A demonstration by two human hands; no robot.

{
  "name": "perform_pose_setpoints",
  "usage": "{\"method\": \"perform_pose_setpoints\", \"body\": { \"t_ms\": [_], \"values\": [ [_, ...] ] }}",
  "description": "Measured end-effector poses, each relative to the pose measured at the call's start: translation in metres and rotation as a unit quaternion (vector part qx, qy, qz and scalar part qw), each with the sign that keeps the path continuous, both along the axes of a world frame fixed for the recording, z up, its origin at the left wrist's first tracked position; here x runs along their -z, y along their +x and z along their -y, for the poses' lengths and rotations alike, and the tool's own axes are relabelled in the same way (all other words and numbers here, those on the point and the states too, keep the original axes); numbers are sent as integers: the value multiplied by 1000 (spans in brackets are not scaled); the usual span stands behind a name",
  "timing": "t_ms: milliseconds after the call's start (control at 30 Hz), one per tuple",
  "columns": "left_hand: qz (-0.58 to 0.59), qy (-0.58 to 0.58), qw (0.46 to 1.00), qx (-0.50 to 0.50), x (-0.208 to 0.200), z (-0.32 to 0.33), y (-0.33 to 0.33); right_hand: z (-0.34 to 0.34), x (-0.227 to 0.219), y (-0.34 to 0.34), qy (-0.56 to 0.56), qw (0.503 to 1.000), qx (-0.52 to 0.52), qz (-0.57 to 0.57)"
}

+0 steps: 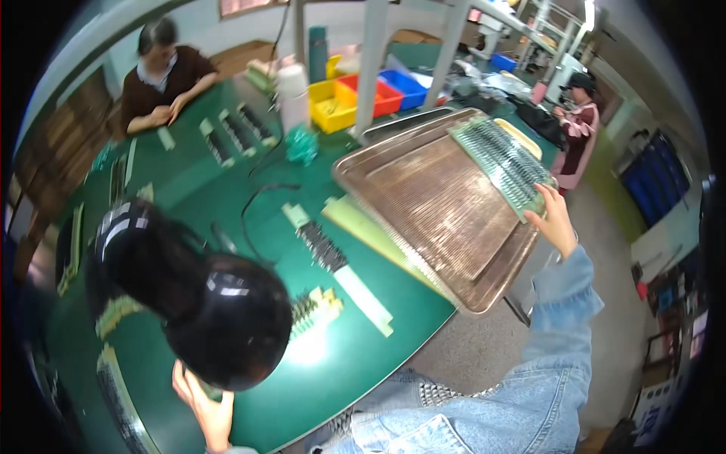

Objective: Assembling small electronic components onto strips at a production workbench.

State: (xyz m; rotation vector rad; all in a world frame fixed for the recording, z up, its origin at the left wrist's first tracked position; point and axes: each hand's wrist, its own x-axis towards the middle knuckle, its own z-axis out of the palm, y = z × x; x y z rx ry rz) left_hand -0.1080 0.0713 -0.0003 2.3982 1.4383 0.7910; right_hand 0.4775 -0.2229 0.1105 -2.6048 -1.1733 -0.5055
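Observation:
My right hand [556, 219] grips the near end of a translucent green sheet [495, 160] that carries close rows of dark, thin parts. The sheet lies at a slant over the right side of a brown metal tray [431, 204], which juts past the table edge. At the table's front, my left hand [200, 408] is under the head of a black desk lamp [227, 321]. Its thumb and forefinger curl around something small and pale green, mostly hidden by the lamp. Right of the lamp lies a small strip of dark parts with yellowish tabs [314, 309].
A long pale strip with dark parts [321, 248] lies mid-table on the green tabletop [249, 170]. Yellow [331, 106], red [376, 94] and blue bins [404, 87] stand behind. One person [162, 79] sits across the table; another [578, 136] stands far right.

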Motion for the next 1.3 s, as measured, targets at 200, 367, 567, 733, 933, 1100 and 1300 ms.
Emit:
{"method": "perform_pose_setpoints", "body": {
  "t_ms": [200,367,567,733,933,1100,1300],
  "values": [
    [4,110,994,10,34,-18,-35,28,54,99,-50,969,172,-170],
    [-9,207,978,-6,-13,-8,1,-1,36,95,-113,935,260,-215],
    [12,243,969,-33,-1,-20,2,-6,37,105,-124,938,272,-176],
    [42,241,969,-42,-1,-17,2,-3,33,126,-60,934,266,-231],
    [34,217,974,-48,-3,-13,-1,-1,38,143,-39,912,246,-326],
    [39,206,976,-60,-5,-12,-1,2,48,154,-63,932,261,-244],
    [44,195,977,-68,1,-16,-7,-9,47,125,56,957,124,-257]
  ]
}}
